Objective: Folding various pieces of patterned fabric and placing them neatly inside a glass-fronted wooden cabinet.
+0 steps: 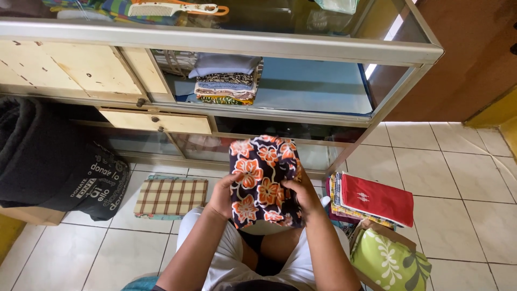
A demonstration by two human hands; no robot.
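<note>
In hand: a dark floral cloth (262,180) with orange flowers, held upright above the lap in front of the glass cabinet (398,51), already folded to a narrow panel.
Left hand (222,195): fingers clenched on the cloth's left edge.
Right hand (305,195): fingers gripping its right edge.
Done, judging by the lay: a folded stack (226,81) sits on the cabinet shelf; a plaid cloth (171,197) lies folded on the floor.
Left: a red-topped pile (374,200) and a green leaf-print cloth (389,262) lie to the right, seemingly not yet shelved.
</note>
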